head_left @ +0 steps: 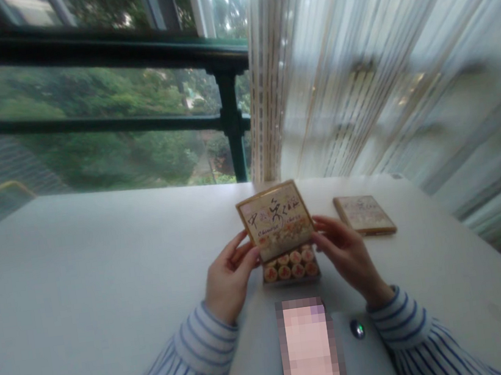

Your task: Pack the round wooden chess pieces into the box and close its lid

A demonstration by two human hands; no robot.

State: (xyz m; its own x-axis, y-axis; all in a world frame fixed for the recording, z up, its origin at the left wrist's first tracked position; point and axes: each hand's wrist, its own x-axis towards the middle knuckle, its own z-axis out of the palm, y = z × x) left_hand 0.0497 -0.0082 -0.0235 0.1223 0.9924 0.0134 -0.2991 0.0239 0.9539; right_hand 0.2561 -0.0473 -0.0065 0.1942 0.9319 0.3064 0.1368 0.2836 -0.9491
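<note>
A flat rectangular printed cardboard lid (276, 220) is being held tilted above a shallow open box of round tan game pieces (290, 265), which is resting on the white table (80, 265) near its middle. The lid's left edge is being pinched by the left hand (227, 280), fingers curled closed on it; its right edge is being gripped likewise by the right hand (348, 254). A second flat printed board (363, 214) is lying just beside, by the striped curtain (376, 60).
</note>
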